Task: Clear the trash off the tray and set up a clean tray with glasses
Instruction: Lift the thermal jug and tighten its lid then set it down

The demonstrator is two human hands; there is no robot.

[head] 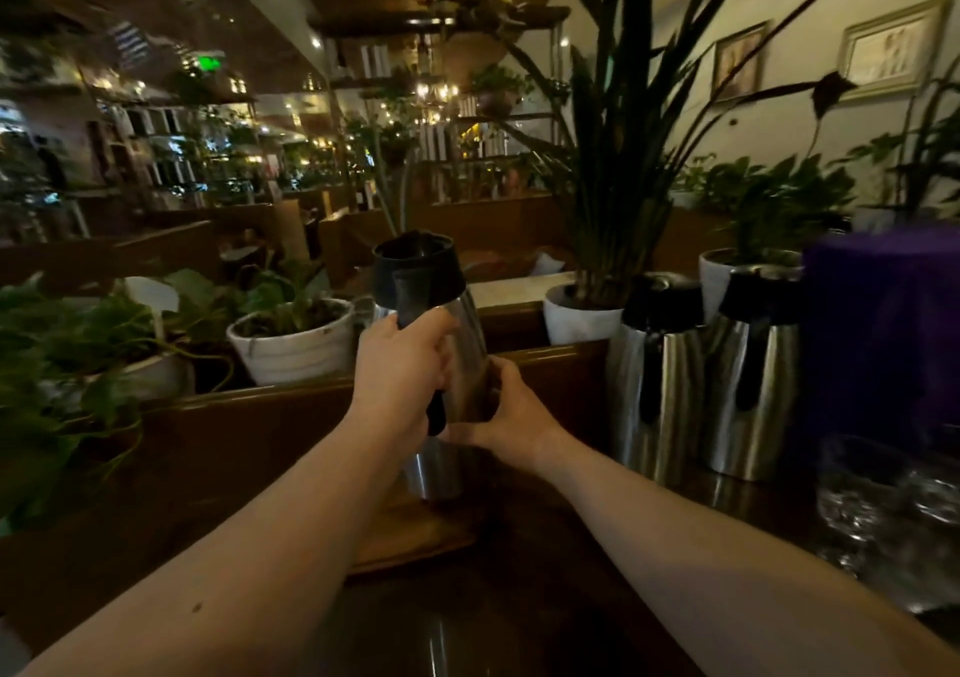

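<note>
Forearms: both bare, stretched forward over the dark wooden counter [519, 619], nearest the lens.
Left hand [400, 370]: wrapped round the black handle of a steel carafe [434, 323], fingers closed on it.
Right hand [511, 411]: cupped against the lower right side of the same carafe, steadying the body.
Carafe position: tilted slightly, base over or on a wooden tray [415, 536]; contact too dim to tell.
Tray: lying on the counter just below the carafe, mostly in shadow; no trash to be made out on it.
Glasses [883, 505]: clear, clustered at the right edge of the counter, well apart from the tray.
Spare carafes [701, 375]: two, upright, between the held carafe and the glasses.
Handling, carafe: probably heavy if filled, polished steel slippery; best held at the handle with a palm under or beside the base.
Handling, glasses: fragile, smooth; better gripped low on the bowl, one at a time.
Backdrop: potted plants [293, 333] behind the counter ledge.
</note>
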